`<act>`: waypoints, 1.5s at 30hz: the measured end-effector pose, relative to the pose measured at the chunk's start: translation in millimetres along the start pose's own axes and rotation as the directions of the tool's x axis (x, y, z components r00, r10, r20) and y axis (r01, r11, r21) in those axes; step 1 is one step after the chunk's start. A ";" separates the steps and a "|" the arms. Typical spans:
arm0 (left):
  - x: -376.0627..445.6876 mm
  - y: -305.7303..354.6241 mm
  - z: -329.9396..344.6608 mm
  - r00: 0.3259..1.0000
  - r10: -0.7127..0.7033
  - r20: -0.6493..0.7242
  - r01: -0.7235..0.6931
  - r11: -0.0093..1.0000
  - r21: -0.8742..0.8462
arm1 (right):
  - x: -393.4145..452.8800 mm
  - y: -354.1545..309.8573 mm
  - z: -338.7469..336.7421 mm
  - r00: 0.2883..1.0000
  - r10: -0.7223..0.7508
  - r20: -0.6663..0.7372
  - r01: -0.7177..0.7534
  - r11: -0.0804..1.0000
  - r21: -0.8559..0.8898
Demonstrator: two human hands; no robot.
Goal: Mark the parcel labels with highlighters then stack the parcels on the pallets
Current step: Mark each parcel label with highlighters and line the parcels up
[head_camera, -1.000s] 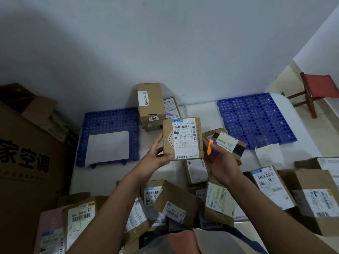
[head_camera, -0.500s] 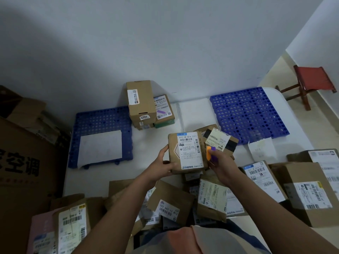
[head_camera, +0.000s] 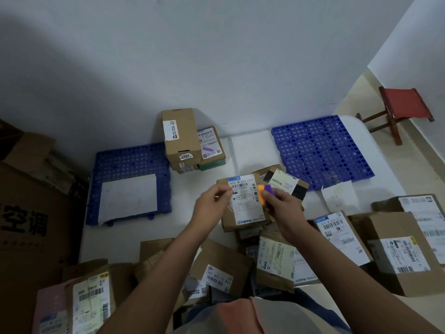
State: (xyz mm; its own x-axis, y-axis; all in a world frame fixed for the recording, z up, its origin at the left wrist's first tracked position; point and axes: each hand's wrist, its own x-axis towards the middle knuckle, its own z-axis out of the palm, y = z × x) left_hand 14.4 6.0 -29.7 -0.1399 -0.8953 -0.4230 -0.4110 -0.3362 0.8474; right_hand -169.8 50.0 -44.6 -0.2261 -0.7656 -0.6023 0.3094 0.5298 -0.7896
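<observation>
Right hand (head_camera: pixel 284 208) fingers grip highlighters (head_camera: pixel 265 192) over parcel (head_camera: pixel 243 203); left hand (head_camera: pixel 212 206) pinched empty; boxes crowd around

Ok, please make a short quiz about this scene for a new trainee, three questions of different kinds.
1. True or false: the right hand holds an orange and a purple highlighter.
2. How many blue pallets lie on the white table?
A one B two C three
3. Fill in: the sheet of paper lies on the ___ pallet.

Key: 1 true; 2 B, counting the right pallet; 3 left.
</observation>
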 end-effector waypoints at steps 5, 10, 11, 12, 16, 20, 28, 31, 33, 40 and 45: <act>-8.7 3.7 18.9 0.966 -0.148 0.213 0.206 0.938 -0.280 | -9.9 6.2 13.9 0.983 -0.100 0.155 0.126 0.977 -0.171; -7.4 -1.7 16.4 0.979 -0.171 0.114 0.203 0.884 -0.420 | -12.7 6.7 19.4 0.984 -0.121 0.132 0.136 0.985 -0.104; -7.8 -1.1 15.4 0.982 -0.166 0.089 0.188 0.886 -0.423 | -13.1 6.8 20.3 0.987 -0.127 0.103 0.136 0.987 -0.086; -8.4 -0.6 14.8 0.985 -0.160 0.066 0.173 0.889 -0.423 | -13.3 6.9 20.8 0.988 -0.134 0.077 0.140 0.987 -0.077; -12.3 1.3 16.9 0.985 -0.150 0.088 0.174 0.891 -0.419 | -14.0 5.8 23.2 0.986 -0.158 0.049 0.162 0.982 -0.101; -16.4 4.4 20.9 0.989 -0.102 0.111 0.138 0.909 -0.394 | -13.9 5.8 26.6 0.983 -0.172 0.057 0.177 0.978 -0.105; -16.4 6.7 21.8 0.993 -0.082 0.080 0.105 0.932 -0.347 | -14.3 2.0 25.2 0.969 -0.246 0.035 0.247 0.943 -0.224; -15.1 7.0 22.0 0.995 -0.067 0.073 0.087 0.946 -0.313 | -14.0 1.5 26.6 0.957 -0.289 0.023 0.282 0.914 -0.292; -14.3 7.5 22.7 0.996 -0.064 0.065 0.081 0.949 -0.304 | -13.4 1.4 27.1 0.950 -0.313 0.014 0.299 0.893 -0.336; -11.5 10.1 24.7 0.998 -0.054 0.038 0.062 0.966 -0.250 | -12.1 -0.3 25.7 0.934 -0.355 0.029 0.332 0.840 -0.429; -10.2 11.8 23.6 0.999 -0.034 0.000 0.033 0.983 -0.180 | -10.7 -2.3 26.0 0.930 -0.366 0.029 0.338 0.824 -0.454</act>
State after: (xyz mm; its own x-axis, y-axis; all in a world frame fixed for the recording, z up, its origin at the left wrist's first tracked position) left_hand -10.2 18.2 -23.0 -0.1255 -0.8834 -0.4514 -0.2467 -0.4130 0.8767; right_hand -144.1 47.5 -33.3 -0.2971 -0.9165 -0.2678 -0.2412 0.3434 -0.9077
